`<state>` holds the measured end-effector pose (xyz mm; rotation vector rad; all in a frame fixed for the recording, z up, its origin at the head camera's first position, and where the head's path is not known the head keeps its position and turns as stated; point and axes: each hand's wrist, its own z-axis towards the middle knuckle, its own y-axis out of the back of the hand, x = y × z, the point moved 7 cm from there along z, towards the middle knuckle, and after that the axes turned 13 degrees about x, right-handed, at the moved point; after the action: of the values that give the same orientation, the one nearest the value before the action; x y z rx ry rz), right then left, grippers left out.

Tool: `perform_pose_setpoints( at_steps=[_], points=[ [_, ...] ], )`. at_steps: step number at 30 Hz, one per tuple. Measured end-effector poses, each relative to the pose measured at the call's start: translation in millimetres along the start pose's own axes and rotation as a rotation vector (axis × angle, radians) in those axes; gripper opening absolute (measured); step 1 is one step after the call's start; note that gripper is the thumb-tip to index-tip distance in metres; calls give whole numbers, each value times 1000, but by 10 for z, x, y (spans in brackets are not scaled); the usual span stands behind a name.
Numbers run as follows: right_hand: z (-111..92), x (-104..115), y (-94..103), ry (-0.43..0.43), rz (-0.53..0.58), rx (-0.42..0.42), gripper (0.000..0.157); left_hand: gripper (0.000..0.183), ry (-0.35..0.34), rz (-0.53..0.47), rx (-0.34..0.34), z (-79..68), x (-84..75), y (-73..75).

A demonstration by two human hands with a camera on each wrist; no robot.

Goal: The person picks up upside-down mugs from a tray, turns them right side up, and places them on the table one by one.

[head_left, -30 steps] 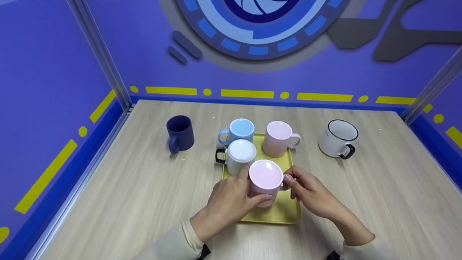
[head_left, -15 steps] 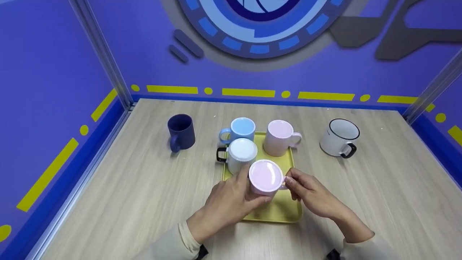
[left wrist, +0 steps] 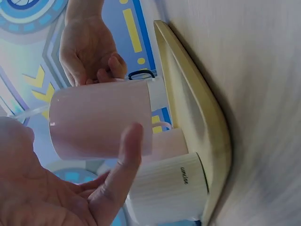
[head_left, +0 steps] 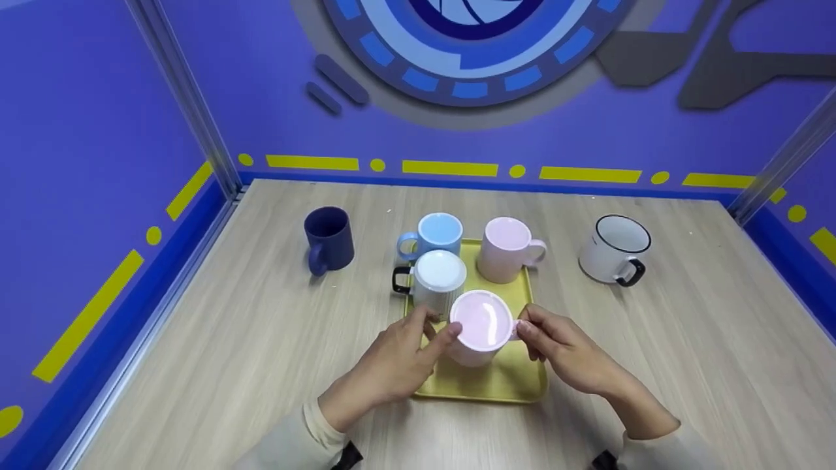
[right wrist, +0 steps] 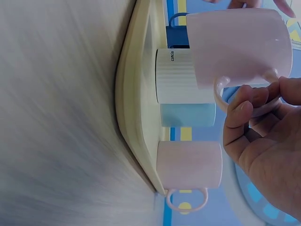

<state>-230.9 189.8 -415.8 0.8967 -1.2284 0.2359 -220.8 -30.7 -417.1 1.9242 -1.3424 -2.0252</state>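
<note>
My right hand pinches the handle of a pink mug, held bottom up above the front of a yellow tray. In the right wrist view a gap separates this pink mug from the tray. At the mug's left side, my left hand has loosely spread fingers, the thumb by its upper edge. On the tray, also bottom up, stand a white mug with a black handle, a light blue mug and a second pink mug.
A dark blue mug stands upright on the table at the left. At the right is an upright white mug with a black rim and handle. Purple-blue panels wall the table at the back and sides.
My left hand has loosened from the pink mug and drawn back to the left, its thumb rising to the mug's upper edge. The right hand keeps the handle; the mug tilts slightly.
</note>
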Motion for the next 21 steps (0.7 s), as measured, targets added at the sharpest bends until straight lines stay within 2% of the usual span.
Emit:
perform_pose_setpoints(
  at_steps=[2,5,7,9,16,21],
  points=[
    [1,5,5,2,-9,-13,21,65,19,-116,82,1,59,-36],
    [3,9,16,1,-21,-40,20,76,54,-352,219,11,136,-128],
    [2,14,26,2,-33,-61,19,85,75,-498,286,25,168,-185],
    [-3,19,38,8,-41,-81,18,89,91,-593,337,46,190,-227],
    [-12,44,52,46,-36,-115,18,100,122,-720,445,103,215,-346],
    [-24,66,60,81,-63,-120,17,110,142,-801,470,141,213,-395]
  ],
)
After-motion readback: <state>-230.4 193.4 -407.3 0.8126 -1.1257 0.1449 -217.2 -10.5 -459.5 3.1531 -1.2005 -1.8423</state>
